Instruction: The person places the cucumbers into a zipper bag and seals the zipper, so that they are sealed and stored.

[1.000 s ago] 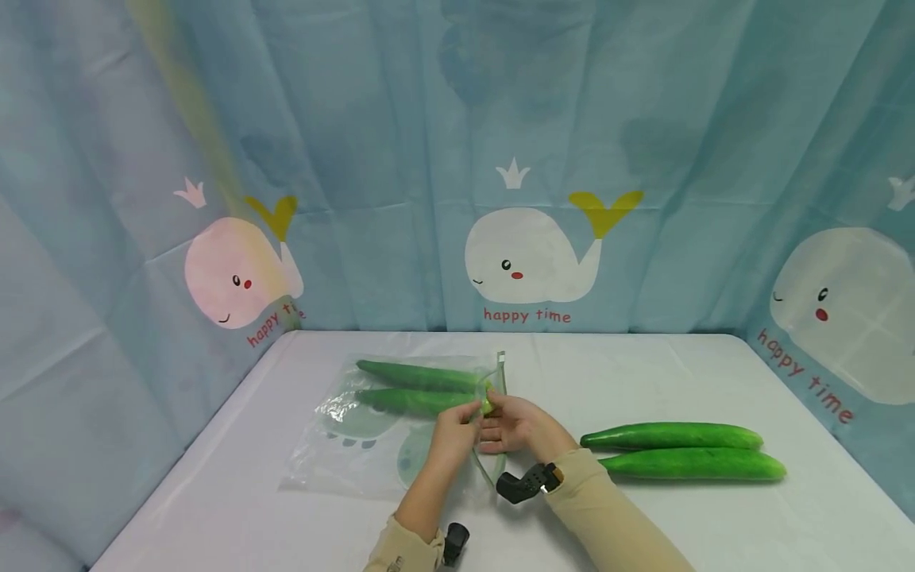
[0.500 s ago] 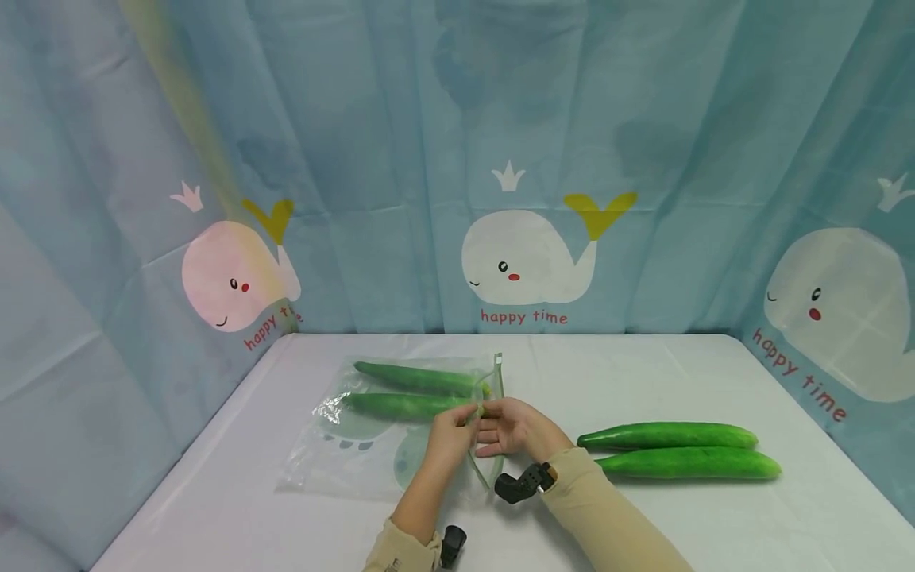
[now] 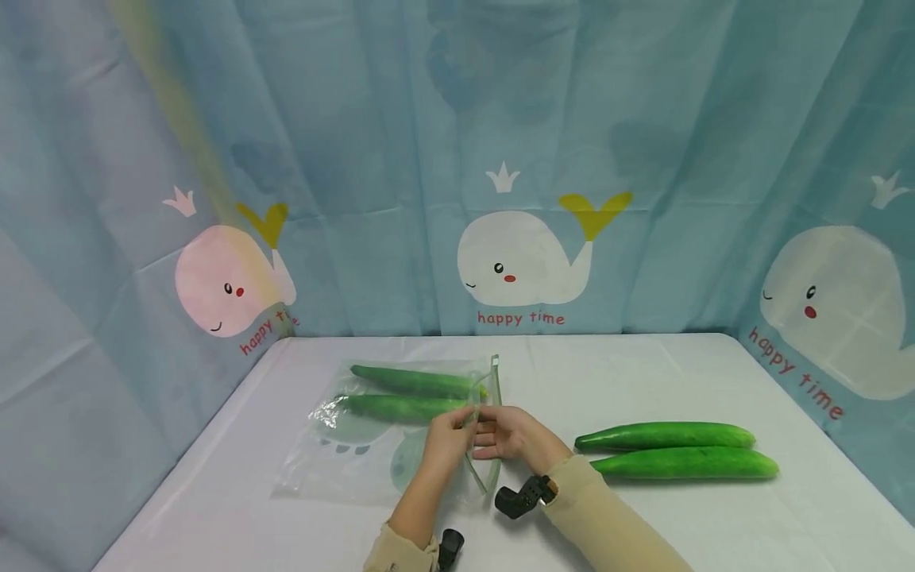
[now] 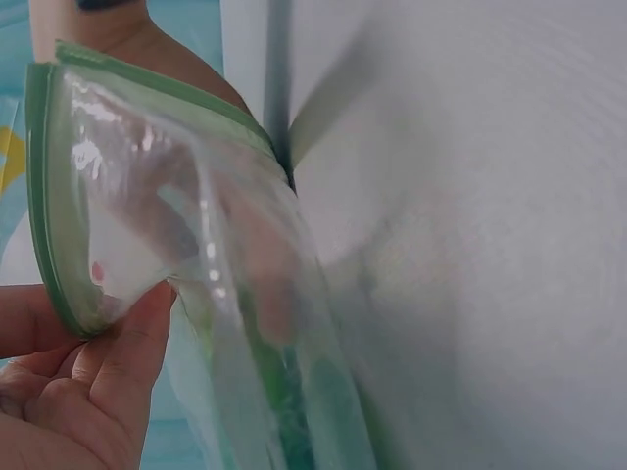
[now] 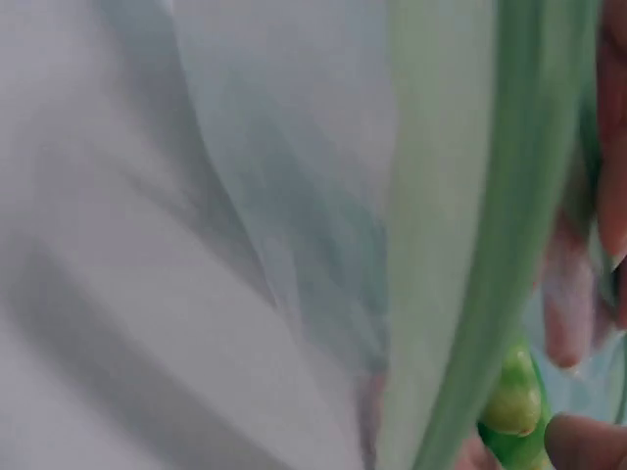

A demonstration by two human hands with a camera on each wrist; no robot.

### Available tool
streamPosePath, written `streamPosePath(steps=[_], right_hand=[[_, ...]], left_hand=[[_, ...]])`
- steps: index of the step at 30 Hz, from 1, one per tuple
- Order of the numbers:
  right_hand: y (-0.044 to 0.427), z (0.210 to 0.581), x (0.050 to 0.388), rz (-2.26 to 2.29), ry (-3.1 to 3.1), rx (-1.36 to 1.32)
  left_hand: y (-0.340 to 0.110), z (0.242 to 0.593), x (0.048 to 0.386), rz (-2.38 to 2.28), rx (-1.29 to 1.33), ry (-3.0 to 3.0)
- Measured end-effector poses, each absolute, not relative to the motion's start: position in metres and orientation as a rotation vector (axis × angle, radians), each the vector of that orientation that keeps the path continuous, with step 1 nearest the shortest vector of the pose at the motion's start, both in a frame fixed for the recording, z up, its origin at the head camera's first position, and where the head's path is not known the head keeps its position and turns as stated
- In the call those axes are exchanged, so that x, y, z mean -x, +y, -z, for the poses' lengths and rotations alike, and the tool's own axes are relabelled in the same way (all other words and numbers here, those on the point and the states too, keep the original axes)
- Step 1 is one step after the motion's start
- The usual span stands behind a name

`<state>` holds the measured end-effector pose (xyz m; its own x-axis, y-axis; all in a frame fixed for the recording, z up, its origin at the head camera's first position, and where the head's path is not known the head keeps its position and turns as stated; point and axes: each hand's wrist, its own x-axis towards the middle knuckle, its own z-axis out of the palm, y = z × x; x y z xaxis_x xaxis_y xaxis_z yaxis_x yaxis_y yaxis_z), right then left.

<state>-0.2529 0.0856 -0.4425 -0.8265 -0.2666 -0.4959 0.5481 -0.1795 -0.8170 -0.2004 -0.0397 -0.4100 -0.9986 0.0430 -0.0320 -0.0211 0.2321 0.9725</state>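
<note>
A clear zip bag [image 3: 300, 469] with a green-rimmed mouth lies left of centre, its mouth towards the right. Two long cucumbers [image 3: 411, 383] lie inside it, side by side. My left hand [image 3: 446, 445] pinches the near side of the mouth, thumb against fingers on the plastic in the left wrist view. My right hand [image 3: 509, 433] reaches into the mouth with its fingers fairly straight, at the pale end of the nearer cucumber [image 3: 393, 408]. In the right wrist view that cucumber end [image 5: 514, 401] shows beyond the green zip strip [image 5: 505, 235]; the fingertip contact is partly hidden.
Two more cucumbers [image 3: 665, 435] lie side by side on the white table [image 3: 608, 373], right of the right forearm. A blue curtain [image 3: 400, 159] with whale prints surrounds the table at the back and sides.
The nearer cucumber has slid left, deeper into the bag, with my right fingers following at its end. My left hand keeps its pinch on the bag. The head view has shifted slightly.
</note>
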Motion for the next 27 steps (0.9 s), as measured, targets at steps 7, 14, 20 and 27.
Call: streamPosePath(steps=[7, 14, 20, 27], right_hand=[[0.103, 0.434, 0.239, 2.093, 1.675, -0.304], [0.14, 0.407, 0.222, 2.025, 1.88, -0.238], [0.181, 0.386, 0.211, 1.997, 1.998, -0.052], [0.232, 0.371, 0.205, 1.872, 2.212, 0.122]], left_hand=[[-0.04, 0.412, 0.199, -1.928, -0.035, 2.448], [-0.041, 0.412, 0.199, -1.912, -0.026, 2.463], [-0.041, 0.412, 0.199, -1.91, -0.013, 2.442], [-0.041, 0.412, 0.198, -1.909, 0.009, 2.43]])
